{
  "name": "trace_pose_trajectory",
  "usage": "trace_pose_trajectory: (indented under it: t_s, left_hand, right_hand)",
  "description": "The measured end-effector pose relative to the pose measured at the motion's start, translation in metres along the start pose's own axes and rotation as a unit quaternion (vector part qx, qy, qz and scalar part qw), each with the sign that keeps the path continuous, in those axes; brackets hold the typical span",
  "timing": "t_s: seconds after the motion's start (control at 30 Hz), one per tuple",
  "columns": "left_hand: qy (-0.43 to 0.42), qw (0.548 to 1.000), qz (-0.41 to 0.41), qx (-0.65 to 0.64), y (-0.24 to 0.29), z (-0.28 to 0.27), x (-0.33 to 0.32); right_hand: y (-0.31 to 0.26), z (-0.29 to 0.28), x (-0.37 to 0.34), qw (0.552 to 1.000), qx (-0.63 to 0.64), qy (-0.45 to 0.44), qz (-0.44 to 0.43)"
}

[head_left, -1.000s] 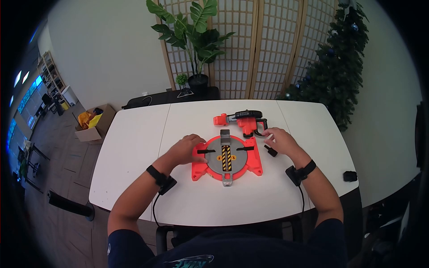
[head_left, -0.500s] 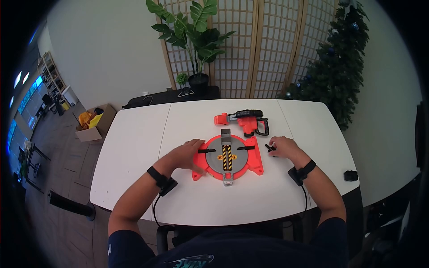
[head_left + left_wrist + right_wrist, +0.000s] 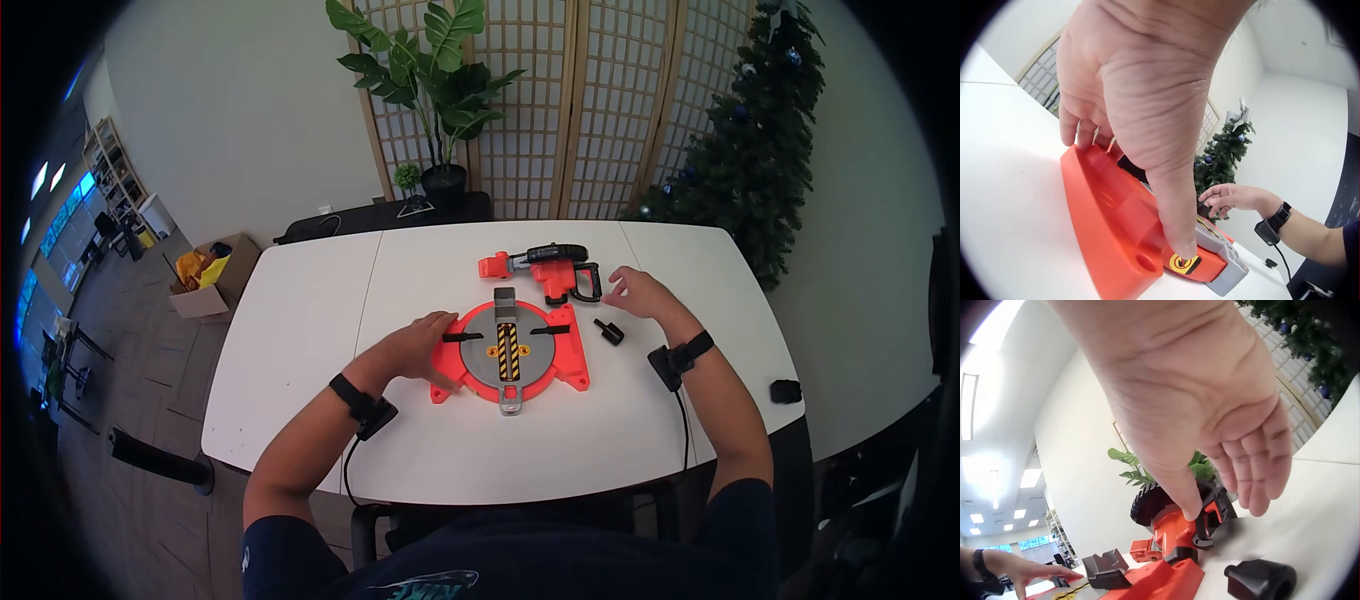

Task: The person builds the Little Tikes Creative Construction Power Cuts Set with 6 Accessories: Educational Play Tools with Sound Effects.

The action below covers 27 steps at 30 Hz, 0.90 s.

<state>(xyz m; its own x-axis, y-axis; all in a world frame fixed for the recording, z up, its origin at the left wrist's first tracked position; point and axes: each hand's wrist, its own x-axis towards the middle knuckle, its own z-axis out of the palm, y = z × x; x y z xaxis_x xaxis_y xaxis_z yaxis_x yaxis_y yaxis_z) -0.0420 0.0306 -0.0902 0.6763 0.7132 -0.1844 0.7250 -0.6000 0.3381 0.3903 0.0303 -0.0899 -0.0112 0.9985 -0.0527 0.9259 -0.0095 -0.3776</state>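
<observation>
The left hand (image 3: 412, 347) rests on the left side of the orange and grey round base (image 3: 540, 372), its fingers along the back and the thumb at the front; the left wrist view shows the thumb (image 3: 1179, 212) over the orange edge. The right hand (image 3: 645, 298) is held above the table with fingers apart and nothing in it, just right of the black handle of the orange toy saw (image 3: 553, 275). In the right wrist view its palm (image 3: 1210, 412) faces the saw (image 3: 1175, 530). A small black part (image 3: 611, 333) lies on the table in front of the right hand.
The white table (image 3: 290, 350) carries a small black object (image 3: 785, 392) at its right edge. Beyond it stand a potted plant (image 3: 443, 180), a lattice screen (image 3: 620, 100) and a decorated tree (image 3: 735, 170). A cardboard box (image 3: 205, 300) sits on the floor at left.
The right hand went down to the small black part, then rose and moved away toward the saw handle, leaving the part slightly shifted and turned. The left hand has stayed on the base.
</observation>
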Motion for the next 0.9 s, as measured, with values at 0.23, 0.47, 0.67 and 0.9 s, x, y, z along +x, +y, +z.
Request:
trace_pose_trajectory:
  t_s: [0.23, 0.47, 0.67, 0.9]
  left_hand:
    - [-0.007, 1.000, -0.016, -0.006, 0.004, -0.002, 0.000]
    - [-0.006, 1.000, -0.021, -0.015, 0.004, -0.003, -0.001]
    - [-0.010, 1.000, -0.017, -0.020, 0.004, -0.003, -0.001]
    - [0.013, 1.000, 0.004, -0.012, -0.003, 0.006, 0.000]
  right_hand:
    - [0.000, 0.014, 0.042, 0.981, 0.188, -0.020, 0.033]
    - [-0.003, 0.027, 0.057, 0.951, 0.283, -0.108, 0.066]
    - [-0.012, 0.026, 0.056, 0.906, 0.391, -0.124, 0.108]
    - [-0.029, 0.024, 0.050, 0.792, 0.587, -0.075, 0.154]
